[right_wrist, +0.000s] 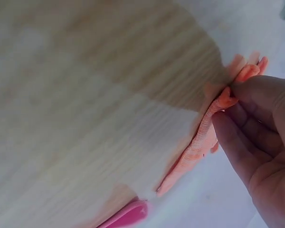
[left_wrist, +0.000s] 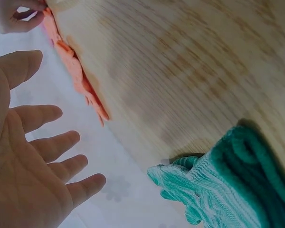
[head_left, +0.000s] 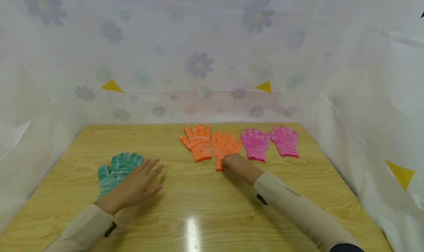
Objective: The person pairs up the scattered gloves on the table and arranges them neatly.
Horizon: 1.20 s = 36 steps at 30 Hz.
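Note:
My right hand (head_left: 241, 166) pinches the cuff of the right orange glove (head_left: 223, 143), which lies on the table with its fingers toward the back. In the right wrist view, thumb and fingertips close on the orange cuff (right_wrist: 224, 100). Just left of it lies another orange glove (head_left: 200, 145), flat and apart from my hands. My left hand (head_left: 135, 187) hovers palm down with its fingers spread, beside a green glove (head_left: 116, 171) that it partly covers in the head view. In the left wrist view the green glove's folded cuff (left_wrist: 242, 175) shows, and my left hand holds nothing.
Two pink gloves, one nearer (head_left: 255, 145) and one farther right (head_left: 285, 141), lie right of the orange pair. The wooden table (head_left: 185, 193) is bordered at the back and sides by a pale flowered curtain (head_left: 159, 60).

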Motion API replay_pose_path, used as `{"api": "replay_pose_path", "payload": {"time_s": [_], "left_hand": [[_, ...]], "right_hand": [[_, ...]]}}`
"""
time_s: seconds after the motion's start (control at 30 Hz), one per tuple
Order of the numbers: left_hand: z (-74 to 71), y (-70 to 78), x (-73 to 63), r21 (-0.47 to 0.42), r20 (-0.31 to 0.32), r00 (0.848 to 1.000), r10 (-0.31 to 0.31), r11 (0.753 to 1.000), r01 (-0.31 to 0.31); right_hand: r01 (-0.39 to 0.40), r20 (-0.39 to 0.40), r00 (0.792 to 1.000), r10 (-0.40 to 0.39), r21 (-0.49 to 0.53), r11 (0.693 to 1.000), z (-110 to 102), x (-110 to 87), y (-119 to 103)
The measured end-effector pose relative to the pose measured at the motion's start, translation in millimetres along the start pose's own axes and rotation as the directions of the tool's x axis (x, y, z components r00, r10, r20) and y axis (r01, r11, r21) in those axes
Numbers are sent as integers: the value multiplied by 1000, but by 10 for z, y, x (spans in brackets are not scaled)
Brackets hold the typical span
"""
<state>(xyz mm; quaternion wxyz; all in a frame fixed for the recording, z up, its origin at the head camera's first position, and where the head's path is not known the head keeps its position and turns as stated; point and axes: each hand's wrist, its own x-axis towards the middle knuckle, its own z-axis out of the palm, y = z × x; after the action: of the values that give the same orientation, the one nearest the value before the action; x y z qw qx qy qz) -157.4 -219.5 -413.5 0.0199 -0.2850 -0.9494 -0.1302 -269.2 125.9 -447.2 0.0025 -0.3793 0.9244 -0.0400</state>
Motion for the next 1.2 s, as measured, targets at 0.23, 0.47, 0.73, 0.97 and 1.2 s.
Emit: {"api": "replay_pose_path", "payload": {"time_s": [0.23, 0.47, 0.73, 0.97, 1.2], "left_hand": [[-9, -8, 8, -11, 12, 1000, -14, 1000, 14], [-25, -8, 8, -30, 9, 999, -33, 999, 33], [-19, -20, 12, -42, 18, 999, -33, 999, 34], [-11, -37, 51, -67, 21, 999, -26, 997, 27], [24, -35, 49, -91, 35, 999, -34, 995, 37]], "right_hand": [[117, -19, 993, -116, 60, 991, -38, -213, -123], [199, -10, 980, -199, 102, 975, -25, -370, -191], [229, 3, 973, -232, 124, 965, -16, -505, -293], [279, 23, 957, -289, 207, 938, -25, -643, -390], [312, 45, 942, -332, 247, 917, -18, -783, -524]]}}
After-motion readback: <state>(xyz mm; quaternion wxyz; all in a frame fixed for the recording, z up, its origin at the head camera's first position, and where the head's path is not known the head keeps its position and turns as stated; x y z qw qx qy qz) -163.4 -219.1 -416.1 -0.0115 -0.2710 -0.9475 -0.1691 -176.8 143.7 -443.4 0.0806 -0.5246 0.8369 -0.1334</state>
